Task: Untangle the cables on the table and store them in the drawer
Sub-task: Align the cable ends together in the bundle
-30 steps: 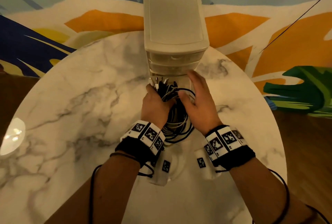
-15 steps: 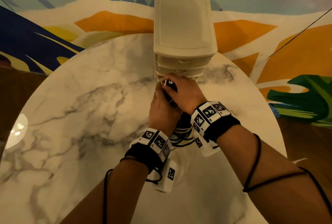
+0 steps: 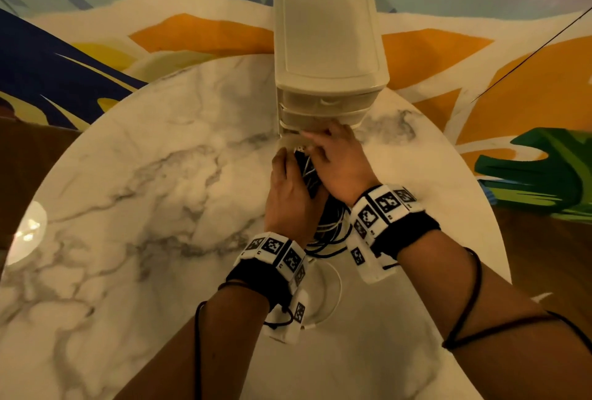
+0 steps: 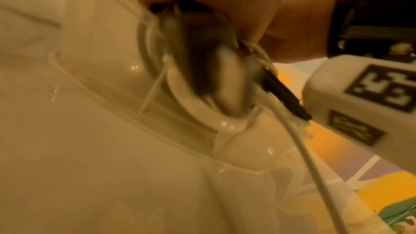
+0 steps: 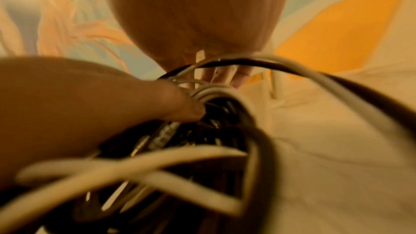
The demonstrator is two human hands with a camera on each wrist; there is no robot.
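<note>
Both hands' grip (image 3: 307, 172) clamps the cable bundle (image 3: 326, 229), pressed against the drawer (image 3: 288, 143).

Lighting is dim and warm yellow throughout. A glare spot sits on the worktop (image 3: 27, 233) at the left edge of the head view, where wide-angle distortion bends the edges. Both wrist views are heavily blurred; the cables (image 5: 171, 166) appear smeared and unfocused.
</note>
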